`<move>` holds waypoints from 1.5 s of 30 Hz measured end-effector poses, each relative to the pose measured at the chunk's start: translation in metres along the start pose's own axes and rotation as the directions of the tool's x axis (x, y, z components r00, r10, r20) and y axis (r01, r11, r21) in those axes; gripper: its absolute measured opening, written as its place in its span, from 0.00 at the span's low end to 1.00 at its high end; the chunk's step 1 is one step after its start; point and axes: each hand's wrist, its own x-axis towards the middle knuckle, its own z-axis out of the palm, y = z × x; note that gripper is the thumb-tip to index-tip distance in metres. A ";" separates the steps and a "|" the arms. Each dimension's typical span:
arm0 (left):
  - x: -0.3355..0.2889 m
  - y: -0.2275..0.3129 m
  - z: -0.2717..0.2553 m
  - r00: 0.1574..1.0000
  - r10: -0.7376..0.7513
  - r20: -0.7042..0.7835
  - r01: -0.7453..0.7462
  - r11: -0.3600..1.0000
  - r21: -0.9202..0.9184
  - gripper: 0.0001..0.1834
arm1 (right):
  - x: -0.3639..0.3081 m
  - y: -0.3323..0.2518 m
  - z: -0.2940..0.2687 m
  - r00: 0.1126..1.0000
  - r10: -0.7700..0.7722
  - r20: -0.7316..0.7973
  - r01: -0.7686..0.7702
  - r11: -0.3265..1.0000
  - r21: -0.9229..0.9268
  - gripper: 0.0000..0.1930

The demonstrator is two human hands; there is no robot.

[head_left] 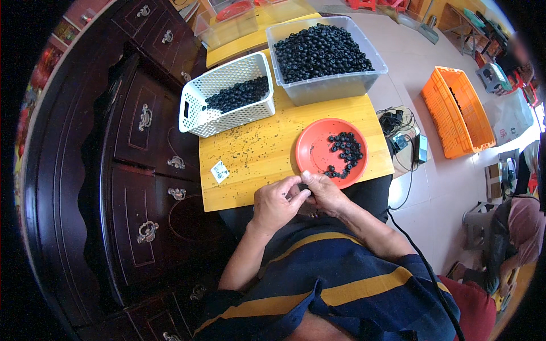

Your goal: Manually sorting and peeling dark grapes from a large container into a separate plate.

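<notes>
Seated person at a small yellow table (256, 153), head view. Left hand (276, 203) and right hand (324, 193) meet at the table's near edge, fingertips pinched together on a small dark piece (297, 195), prob. one of the black rings, though it is too small to tell for sure. Just beyond the hands, touching distance: orange plate (315, 149) w/ a modest cluster of black rings (344, 152) on its right half, the rest of the plate bare. Far side: grey tub (335, 85) heaped w/ rings; beside it, to the left, white basket (227, 116) roughly a third full. Judged from the fill levels, work is at an early stage: basket holds far fewer than the tub, plate batch only partly used. Black crumbs speckle the tabletop; small white packet (219, 171) lies near the left edge.
</notes>
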 end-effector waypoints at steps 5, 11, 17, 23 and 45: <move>-0.001 -0.001 0.006 0.999 -0.008 -0.032 0.008 1.000 0.019 0.12 | -0.005 -0.005 0.020 0.994 -0.084 -0.075 0.095 0.983 0.154 0.24; -0.003 0.001 0.010 0.996 -0.077 -0.036 0.078 0.997 0.025 0.12 | -0.002 -0.005 0.023 0.987 -0.138 -0.085 0.148 0.982 0.118 0.22; 0.003 0.004 0.007 0.987 -0.062 -0.145 0.053 0.996 -0.067 0.07 | 0.001 -0.004 0.010 0.999 -0.039 0.013 0.034 0.955 0.295 0.18; 0.009 -0.001 -0.005 0.990 -0.140 0.000 0.139 0.983 -0.122 0.11 | 0.002 -0.002 0.003 0.998 -0.046 0.032 0.035 0.961 0.275 0.14; 0.010 -0.003 -0.022 0.986 0.166 0.013 -0.166 0.978 0.129 0.26 | -0.004 -0.005 0.008 0.983 -0.016 0.184 -0.075 0.876 0.477 0.14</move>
